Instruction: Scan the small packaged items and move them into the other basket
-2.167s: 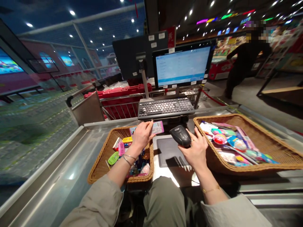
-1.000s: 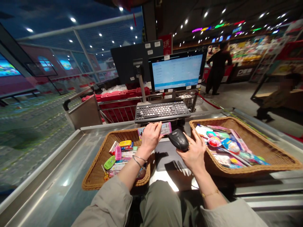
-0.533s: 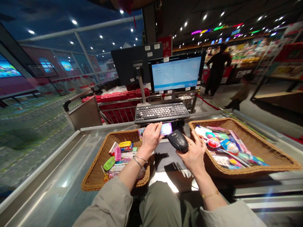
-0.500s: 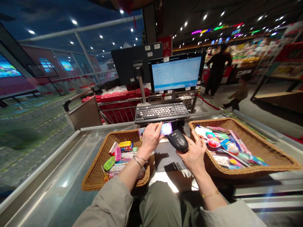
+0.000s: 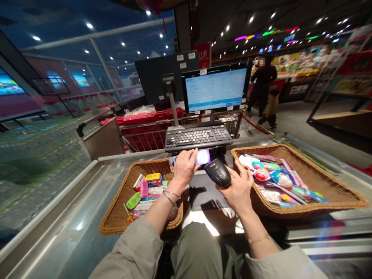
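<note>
My left hand (image 5: 185,166) is closed around a flat, colourful package (image 5: 202,157) just in front of the keyboard; part of the package is hidden by the fingers. In my right hand (image 5: 236,186) is a black barcode scanner (image 5: 217,172), its head pointing left toward the package. Below my left arm stands a wicker basket (image 5: 116,209) holding small bright items, among them a green one (image 5: 134,200) and a pink one (image 5: 143,188). To the right of the scanner, a second wicker basket (image 5: 343,199) is filled with wrapped goods and toys.
A black keyboard (image 5: 198,137) sits behind my hands, below a lit monitor (image 5: 215,91). Behind it are a second screen seen from the back (image 5: 157,77) and red crates (image 5: 145,116). Beyond the metal counter (image 5: 78,217), two people (image 5: 263,83) are on the floor at right.
Both hands hold nearly the same pose, with the package and scanner barely shifted. In the background, the smaller person has moved left, close to the person in black.
</note>
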Demonstrator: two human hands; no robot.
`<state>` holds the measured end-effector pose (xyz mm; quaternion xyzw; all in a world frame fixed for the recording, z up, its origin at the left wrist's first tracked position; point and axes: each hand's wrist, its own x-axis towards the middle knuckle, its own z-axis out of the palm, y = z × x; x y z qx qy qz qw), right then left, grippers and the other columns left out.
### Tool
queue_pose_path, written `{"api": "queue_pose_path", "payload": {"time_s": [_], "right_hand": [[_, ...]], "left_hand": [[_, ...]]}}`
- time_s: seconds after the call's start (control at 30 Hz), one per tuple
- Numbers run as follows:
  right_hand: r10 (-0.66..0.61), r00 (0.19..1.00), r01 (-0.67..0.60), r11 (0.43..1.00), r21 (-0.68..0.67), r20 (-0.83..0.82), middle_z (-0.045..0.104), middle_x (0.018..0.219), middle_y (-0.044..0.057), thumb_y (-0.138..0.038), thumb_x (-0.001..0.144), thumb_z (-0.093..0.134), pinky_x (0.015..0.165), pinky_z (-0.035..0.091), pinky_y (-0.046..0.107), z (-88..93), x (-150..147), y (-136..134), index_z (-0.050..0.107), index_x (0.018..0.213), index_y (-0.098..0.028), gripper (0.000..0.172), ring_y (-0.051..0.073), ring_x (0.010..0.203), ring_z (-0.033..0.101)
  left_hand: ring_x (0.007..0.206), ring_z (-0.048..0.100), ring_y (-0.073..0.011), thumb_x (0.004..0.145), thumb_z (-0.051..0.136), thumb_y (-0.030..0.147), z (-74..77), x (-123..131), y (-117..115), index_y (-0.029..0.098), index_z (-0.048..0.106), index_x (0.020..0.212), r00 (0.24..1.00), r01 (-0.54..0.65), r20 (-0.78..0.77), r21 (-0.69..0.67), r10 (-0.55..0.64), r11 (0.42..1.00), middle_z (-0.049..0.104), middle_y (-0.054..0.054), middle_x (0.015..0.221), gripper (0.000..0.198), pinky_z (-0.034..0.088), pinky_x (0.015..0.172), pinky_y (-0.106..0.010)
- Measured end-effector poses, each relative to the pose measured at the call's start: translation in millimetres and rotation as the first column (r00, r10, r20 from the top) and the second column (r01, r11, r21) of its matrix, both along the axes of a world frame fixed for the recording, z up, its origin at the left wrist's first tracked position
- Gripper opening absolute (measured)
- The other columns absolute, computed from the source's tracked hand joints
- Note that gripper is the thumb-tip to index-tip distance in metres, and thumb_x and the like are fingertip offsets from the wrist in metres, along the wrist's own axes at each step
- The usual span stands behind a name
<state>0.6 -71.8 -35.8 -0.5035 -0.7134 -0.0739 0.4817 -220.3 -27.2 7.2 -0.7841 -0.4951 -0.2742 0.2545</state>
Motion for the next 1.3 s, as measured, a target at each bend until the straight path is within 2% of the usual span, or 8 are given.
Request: {"api": "queue_pose_path", "payload": {"time_s": [0.13, 0.43, 0.63, 0.8, 1.1, 1.3], "right_hand": [[-0.005, 1.0, 0.005, 1.0, 0.015, 0.002, 0.074, 0.126, 0.006, -0.034, 0.078, 0.065, 0.118, 0.023, 0.063, -3.0, 2, 2, 0.074, 0.103, -0.023, 0.029, 0.037, 0.142, 0.046], [-0.002, 1.0, 0.002, 1.0, 0.025, 0.004, 0.074, 0.126, 0.007, -0.034, 0.079, 0.066, 0.117, 0.024, 0.064, -2.7, 2, 2, 0.074, 0.103, -0.022, 0.028, 0.037, 0.141, 0.047], [0.004, 1.0, -0.003, 0.999, 0.041, -0.007, 0.076, 0.122, 0.006, -0.032, 0.078, 0.065, 0.117, 0.024, 0.066, -1.2, 1, 0, 0.074, 0.103, -0.023, 0.028, 0.037, 0.142, 0.046], [0.004, 1.0, -0.004, 1.0, 0.03, 0.008, 0.076, 0.122, 0.007, -0.032, 0.079, 0.065, 0.117, 0.026, 0.065, -0.7, 1, 0, 0.074, 0.105, -0.024, 0.029, 0.037, 0.142, 0.046], [-0.01, 0.999, 0.013, 0.998, 0.059, -0.041, 0.074, 0.124, 0.008, -0.032, 0.078, 0.066, 0.118, 0.026, 0.065, 2.7, 5, -1, 0.072, 0.11, -0.022, 0.033, 0.038, 0.139, 0.05], [-0.063, 0.995, 0.07, 0.994, 0.082, -0.083, 0.075, 0.121, 0.011, -0.034, 0.079, 0.067, 0.118, 0.025, 0.064, 8.3, 17, -5, 0.07, 0.111, -0.021, 0.034, 0.038, 0.138, 0.052]], "left_hand": [[0.115, 0.061, -0.0322, 0.084, 0.078, 0.031, 0.0, 0, 0, 0.014, 0.052, 0.145, 1.0, -0.008, 0.002, -0.005, 0.008, 1.0, 0.067, -0.017, 0.125, 0.068, 0.051, 0.104, -0.048], [0.116, 0.063, -0.0319, 0.079, 0.084, 0.026, -1.4, 2, -1, 0.012, 0.054, 0.143, 1.0, -0.003, -0.013, 0.021, 0.004, 1.0, 0.069, -0.017, 0.124, 0.072, 0.051, 0.108, -0.048], [0.117, 0.063, -0.0313, 0.087, 0.075, 0.027, -3.6, 2, 0, 0.014, 0.054, 0.144, 1.0, -0.009, -0.02, 0.017, 0.009, 1.0, 0.068, -0.017, 0.125, 0.063, 0.052, 0.106, -0.05], [0.117, 0.063, -0.0303, 0.085, 0.076, 0.024, -3.8, 3, 0, 0.016, 0.051, 0.146, 1.0, 0.002, -0.002, 0.001, -0.002, 1.0, 0.068, -0.016, 0.125, 0.066, 0.052, 0.107, -0.05], [0.116, 0.064, -0.0304, 0.082, 0.08, 0.026, 0.6, 11, 0, 0.015, 0.052, 0.145, 1.0, 0.019, -0.005, 0.004, -0.019, 1.0, 0.068, -0.016, 0.126, 0.069, 0.049, 0.112, -0.05], [0.114, 0.063, -0.0301, 0.082, 0.081, 0.027, 9.1, 26, 2, 0.01, 0.055, 0.14, 0.998, 0.057, -0.021, 0.048, -0.056, 0.997, 0.069, -0.017, 0.124, 0.066, 0.049, 0.111, -0.049]]}}
